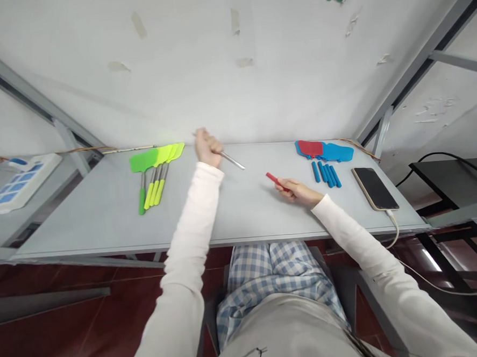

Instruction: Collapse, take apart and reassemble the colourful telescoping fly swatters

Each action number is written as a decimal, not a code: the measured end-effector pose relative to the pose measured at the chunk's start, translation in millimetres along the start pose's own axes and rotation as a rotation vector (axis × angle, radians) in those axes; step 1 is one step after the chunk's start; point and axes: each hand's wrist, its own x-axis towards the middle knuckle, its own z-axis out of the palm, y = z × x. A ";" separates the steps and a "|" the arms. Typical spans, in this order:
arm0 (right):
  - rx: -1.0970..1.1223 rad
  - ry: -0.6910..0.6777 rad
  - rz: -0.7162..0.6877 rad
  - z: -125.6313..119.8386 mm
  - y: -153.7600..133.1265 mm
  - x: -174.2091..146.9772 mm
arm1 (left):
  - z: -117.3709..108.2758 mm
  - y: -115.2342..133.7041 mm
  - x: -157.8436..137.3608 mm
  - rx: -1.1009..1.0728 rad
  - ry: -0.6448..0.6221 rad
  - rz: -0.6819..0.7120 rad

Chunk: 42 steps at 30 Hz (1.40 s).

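My left hand point(208, 148) is closed in a fist around a thin metal rod point(233, 160), raised above the far middle of the table; the rod's free end slants right and toward me. To the right and lower, my right hand point(298, 192) grips a red handle point(272, 177), whose end points up and left toward the rod. Rod and handle are apart. Beyond my right hand lie several loose blue handles point(329, 175). Behind them, a red swatter head point(310, 149) rests on blue swatter heads point(339, 152).
At the left lie a green fly swatter point(144, 161) and several yellow-green fly swatters point(158, 189), handles toward me. A phone point(375, 188) with a white cable point(392, 220) is at the table's right end. A white wall point(257, 91) rises behind the grey table point(249, 221).
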 end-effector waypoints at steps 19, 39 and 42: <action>-1.328 0.963 0.197 -56.6 31.8 4.1 | -43.5 -99.8 6.0 1.793 -0.020 0.284; -1.225 0.963 -0.064 -67.2 47.3 4.9 | -107.5 -20.3 -4.8 2.258 0.144 0.276; -1.219 0.942 -0.094 -65.7 47.6 4.5 | -113.4 -9.3 0.9 2.214 0.141 0.259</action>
